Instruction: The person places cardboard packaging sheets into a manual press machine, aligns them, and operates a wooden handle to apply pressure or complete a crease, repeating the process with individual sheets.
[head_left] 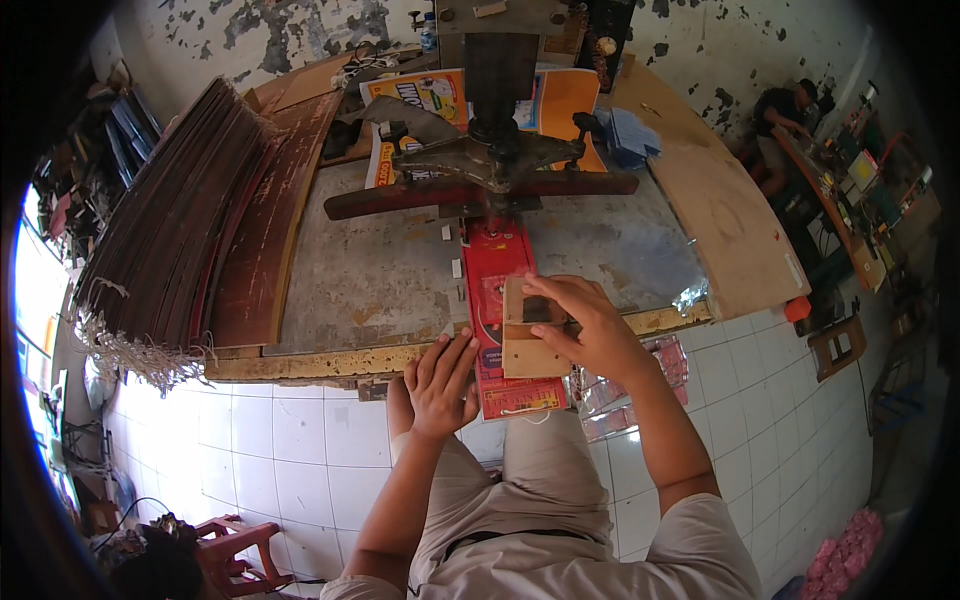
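A long red printed card (480, 378) runs from under the press to past the table's front edge, with a thin white string at its near end. On its near half sits a flat wooden block (532, 362) with a dark patch on top. My right hand (592, 328) grips this block from the right, thumb and fingers over its upper face. To the left, my left hand (440, 385) lies with fingers stretched out at the table edge, its fingertips next to the card's left side. Two small pale blocks (457, 268) rest on the grey tabletop left of the card.
A heavy metal press (495, 165) with a wide crossbar stands over the table (370, 280). Many dark boards with strings (170, 220) lean at left. Clear plastic packs (640, 395) hang by my right forearm. At far right another person (785, 120) sits at a bench.
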